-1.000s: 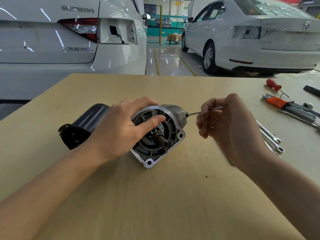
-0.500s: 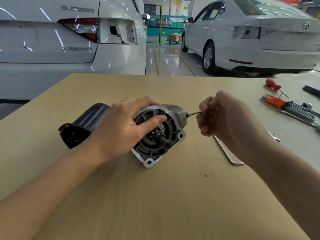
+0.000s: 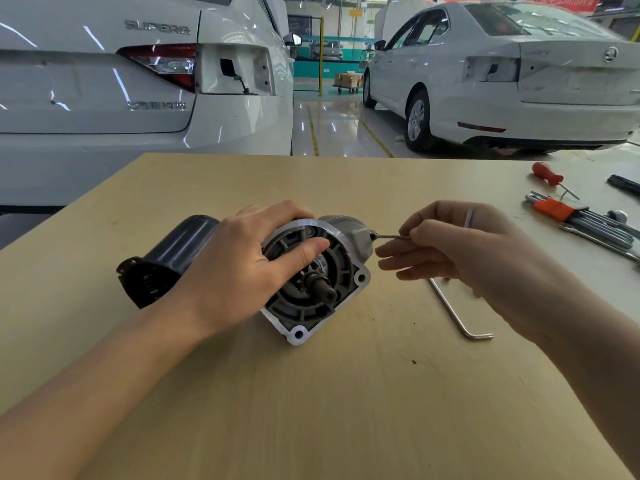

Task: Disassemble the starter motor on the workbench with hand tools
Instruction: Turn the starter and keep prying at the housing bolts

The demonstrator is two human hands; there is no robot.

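The starter motor [image 3: 242, 268] lies on its side near the middle of the wooden counter [image 3: 311, 410], the left hand [image 3: 242, 268] curled over its housing with the thumb across the open end face, while the right hand [image 3: 460, 247] pinches a thin hex key [image 3: 389, 236] whose tip meets the fastener on the motor's right side. One more L-shaped hex key [image 3: 457, 313] lies loose on the counter just beneath the right hand, and toward the right edge sit one red-handled screwdriver [image 3: 549, 174] and one orange-holdered hex key set [image 3: 585, 220]. Two white cars [image 3: 138, 81] stand beyond the far edge, and bare wood spreads between the motor and the near edge.
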